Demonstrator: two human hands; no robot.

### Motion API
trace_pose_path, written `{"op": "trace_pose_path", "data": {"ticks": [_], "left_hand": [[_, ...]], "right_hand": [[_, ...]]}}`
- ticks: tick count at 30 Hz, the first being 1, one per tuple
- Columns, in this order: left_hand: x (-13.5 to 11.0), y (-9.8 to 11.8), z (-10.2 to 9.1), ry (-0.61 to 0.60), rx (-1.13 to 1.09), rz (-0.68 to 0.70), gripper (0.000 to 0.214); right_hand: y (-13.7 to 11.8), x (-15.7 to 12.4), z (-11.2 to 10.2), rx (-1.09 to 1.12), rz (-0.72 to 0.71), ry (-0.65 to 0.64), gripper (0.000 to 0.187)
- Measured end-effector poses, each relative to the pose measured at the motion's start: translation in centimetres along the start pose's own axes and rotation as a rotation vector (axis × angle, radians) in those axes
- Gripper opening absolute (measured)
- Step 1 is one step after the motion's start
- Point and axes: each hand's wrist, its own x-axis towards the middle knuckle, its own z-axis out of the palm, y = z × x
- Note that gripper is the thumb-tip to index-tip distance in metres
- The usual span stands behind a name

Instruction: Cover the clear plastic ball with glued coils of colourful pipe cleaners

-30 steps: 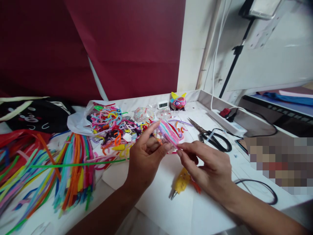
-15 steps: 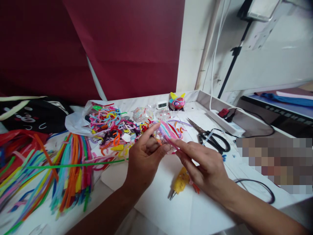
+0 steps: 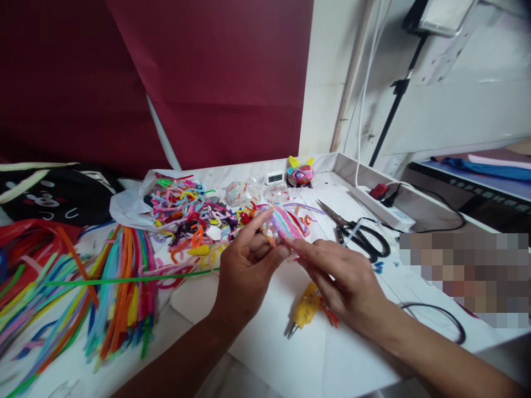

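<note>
My left hand [image 3: 249, 271] is closed around a small clear craft ball partly covered with pipe cleaners [image 3: 286, 221], laid side by side in pink, white, blue, purple and red. From the right, the fingers of my right hand [image 3: 346, 271] pinch and press at the near edge of its stripes. My fingers hide the lower side of the ball. Below my right hand, a yellow hot glue gun [image 3: 306, 309] lies on white paper, its metal nozzle pointing toward me. Black-handled scissors [image 3: 357, 232] lie open beyond my right hand.
Bundled long pipe cleaners [image 3: 124, 293] spread at the left, with a heap of cut pieces [image 3: 182, 204] behind. Clear balls [image 3: 243, 193], a small digital clock [image 3: 275, 177] and a finished colourful figure [image 3: 302, 172] stand at the back. A power strip [image 3: 384, 209] lies along the right edge.
The ball has turned slightly in my left hand, and my right fingers have shifted a little along its near edge. Everything else stays put.
</note>
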Motion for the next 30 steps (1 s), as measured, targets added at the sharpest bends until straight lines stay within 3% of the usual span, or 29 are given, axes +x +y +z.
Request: {"op": "trace_pose_path", "data": {"ticks": [16, 30], "left_hand": [[-0.2, -0.3, 0.2, -0.003, -0.008, -0.010, 0.069], [-0.4, -0.3, 0.6, -0.004, -0.045, -0.022, 0.061]], "right_hand": [[-0.8, 0.0, 0.2, -0.047, -0.002, 0.053, 0.040], [-1.8, 0.1, 0.2, -0.184, -0.033, 0.100, 0.026]]}}
